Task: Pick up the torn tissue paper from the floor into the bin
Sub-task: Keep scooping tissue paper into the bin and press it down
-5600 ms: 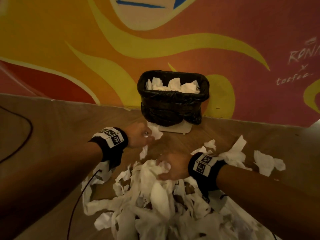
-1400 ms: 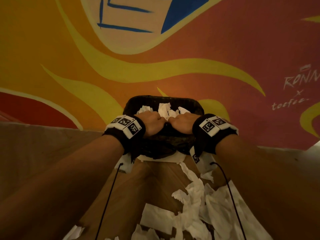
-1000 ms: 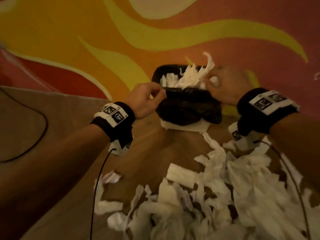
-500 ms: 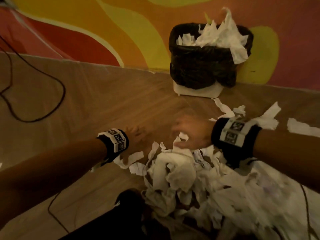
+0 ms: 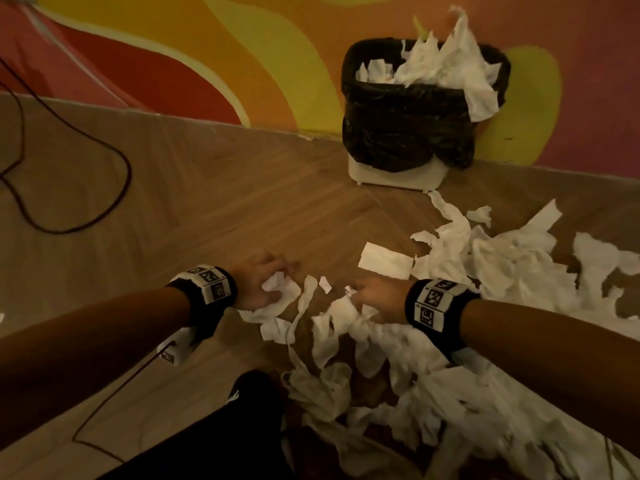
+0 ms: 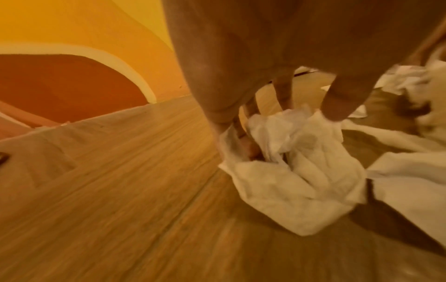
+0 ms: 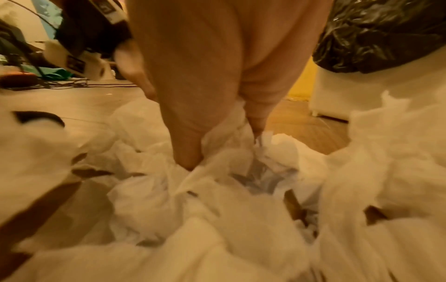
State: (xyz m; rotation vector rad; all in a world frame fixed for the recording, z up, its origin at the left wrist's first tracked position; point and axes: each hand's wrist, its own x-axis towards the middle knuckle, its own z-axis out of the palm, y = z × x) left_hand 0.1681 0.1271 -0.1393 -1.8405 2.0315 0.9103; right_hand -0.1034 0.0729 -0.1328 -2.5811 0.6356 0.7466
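Reaching palm-down to the wooden floor (image 5: 214, 216), the left hand (image 5: 258, 284) pinched a crumpled white tissue scrap (image 6: 296, 164); the right hand (image 5: 377, 296) gripped the torn white tissue heap (image 5: 450, 358), spreading toward five o'clock. At one o'clock stood the black-lined white bin (image 5: 408, 133).

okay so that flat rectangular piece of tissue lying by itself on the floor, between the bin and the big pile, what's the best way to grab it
Take the flat tissue piece by its near long edge, from above with the right hand, which is closest. It lies flush on the wooden floor, so probably slide the fingertips inward to bunch it, then pinch the raised fold.
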